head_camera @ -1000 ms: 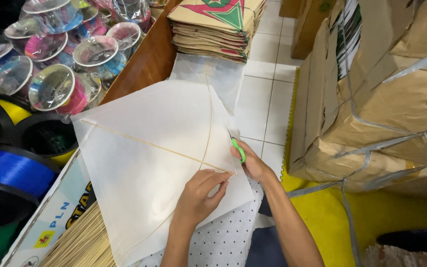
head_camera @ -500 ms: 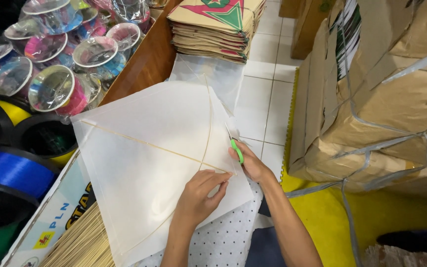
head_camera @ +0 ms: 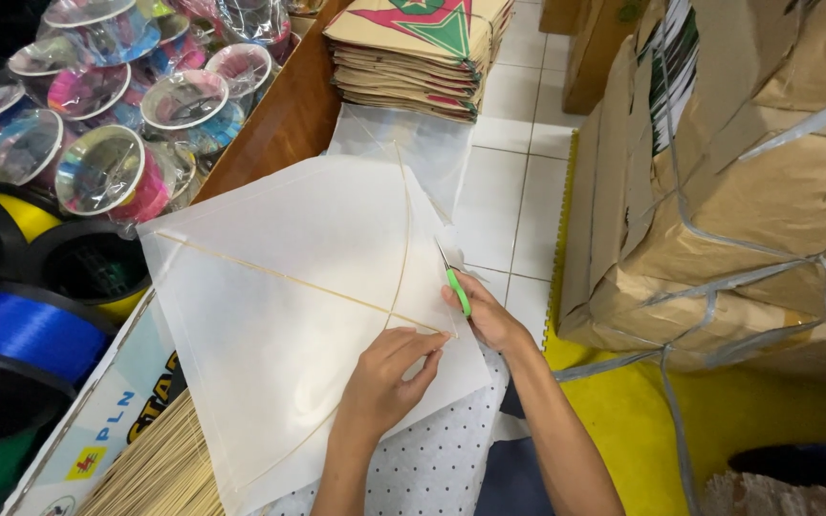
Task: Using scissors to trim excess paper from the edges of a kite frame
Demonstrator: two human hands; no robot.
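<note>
Scissors (head_camera: 453, 280), green-handled, in right hand (head_camera: 486, 315), w/ blades pointing up-left, long axis running along right edge of white paper kite (head_camera: 289, 315); left hand (head_camera: 389, 382) is pressing flat, fingers open, on kite nr spar crossing.

Left hand (head_camera: 386, 379) is pressed flat on a white paper kite (head_camera: 289, 306), fingertips right at the thin bamboo stick (head_camera: 308, 284) crossing it. Just beside it, the right hand (head_camera: 489, 315) grips green-handled scissors (head_camera: 453, 282) at the kite's edge. Up past the hands sits a stack of printed kites (head_camera: 418, 48); off to the left, spools of coloured string (head_camera: 107, 115).
</note>
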